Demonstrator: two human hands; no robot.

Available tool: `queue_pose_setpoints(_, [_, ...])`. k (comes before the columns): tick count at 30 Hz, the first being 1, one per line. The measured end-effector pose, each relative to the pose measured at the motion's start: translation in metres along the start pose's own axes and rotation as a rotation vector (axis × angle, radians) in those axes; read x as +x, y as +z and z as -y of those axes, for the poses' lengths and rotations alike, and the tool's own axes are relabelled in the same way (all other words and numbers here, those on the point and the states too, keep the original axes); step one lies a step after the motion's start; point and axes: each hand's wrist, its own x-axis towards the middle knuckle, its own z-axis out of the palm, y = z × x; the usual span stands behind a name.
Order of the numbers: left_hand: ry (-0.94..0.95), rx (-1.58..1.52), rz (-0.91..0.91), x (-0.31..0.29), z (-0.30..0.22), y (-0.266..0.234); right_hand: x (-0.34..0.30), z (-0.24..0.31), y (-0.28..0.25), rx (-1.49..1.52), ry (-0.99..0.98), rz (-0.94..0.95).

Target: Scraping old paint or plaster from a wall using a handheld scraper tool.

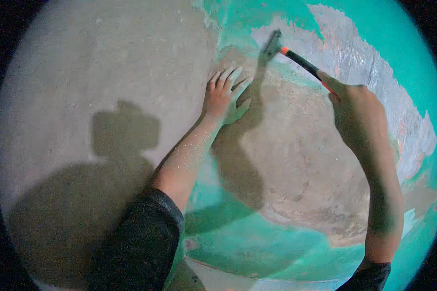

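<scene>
My right hand point(359, 109) is closed around the handle of a scraper point(301, 63), black with orange-red parts. Its dark head sits crosswise at the handle's far end, up and left of the hand, against the wall near the edge of a pale bare patch point(344, 43). My left hand point(226, 94) lies on the wall with its fingers spread and holds nothing. Pale dust speckles that hand and forearm. Whether the scraper's edge is touching the wall cannot be made out.
Green paint point(257, 247) covers parts of the wall, with ragged edges around a large brownish bare area point(306, 155). A grey-beige wall surface point(107, 58) fills the left side and meets the green part along a corner line. Dark shadows fall across both.
</scene>
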Motion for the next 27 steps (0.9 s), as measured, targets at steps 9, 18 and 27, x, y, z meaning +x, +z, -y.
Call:
queue_pose_setpoints(9, [-0.009, -0.008, 0.023, 0.001, -0.001, 0.003, 0.008, 0.008, 0.003, 0.037, 0.033, 0.037])
queue_pose_setpoints(18, [-0.002, -0.019, 0.03, 0.001, 0.001, -0.001, 0.005, 0.014, -0.001, 0.078, 0.065, 0.083])
queue_pose_setpoints(27, [-0.022, -0.014, 0.043, 0.001, -0.001, 0.0, 0.005, 0.019, 0.008, 0.089, 0.075, 0.056])
